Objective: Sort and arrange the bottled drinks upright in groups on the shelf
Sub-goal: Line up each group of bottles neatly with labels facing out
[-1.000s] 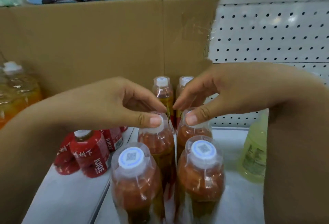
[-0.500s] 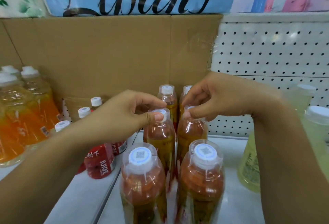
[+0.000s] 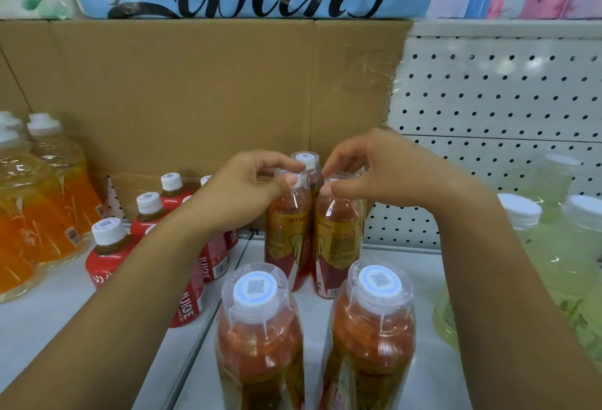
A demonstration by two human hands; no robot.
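1. bottled drinks with reddish-amber liquid stand upright in two columns at the centre of the frame, on the white shelf (image 3: 420, 266).
2. left hand (image 3: 241, 194) comes in from the lower left, thumb and fingers pinched on the cap of the left middle bottle (image 3: 286, 240), which stands upright.
3. right hand (image 3: 378, 175) comes in from the lower right, fingers closed on the cap of the right middle bottle (image 3: 338, 243), just beside its neighbour and nearly touching it.
4. behind those two, one more bottle cap (image 3: 305, 158) peeks out between the hands; a second one back there is mostly hidden by the right hand.
5. nearest the camera, low in the frame, the front left bottle (image 3: 259, 338) and front right bottle (image 3: 371, 328) stand upright side by side, white caps with printed codes on top.
6. left of centre, a cluster of small red juice bottles (image 3: 107, 253) stands upright, partly covered by the left forearm.
7. far left, big orange drink bottles (image 3: 58, 188) stand in a group.
8. far right, pale green bottles (image 3: 560, 253) with white caps, blurred.
9. across the back, a cardboard panel (image 3: 195, 93) on the left and white pegboard (image 3: 505, 100) on the right.
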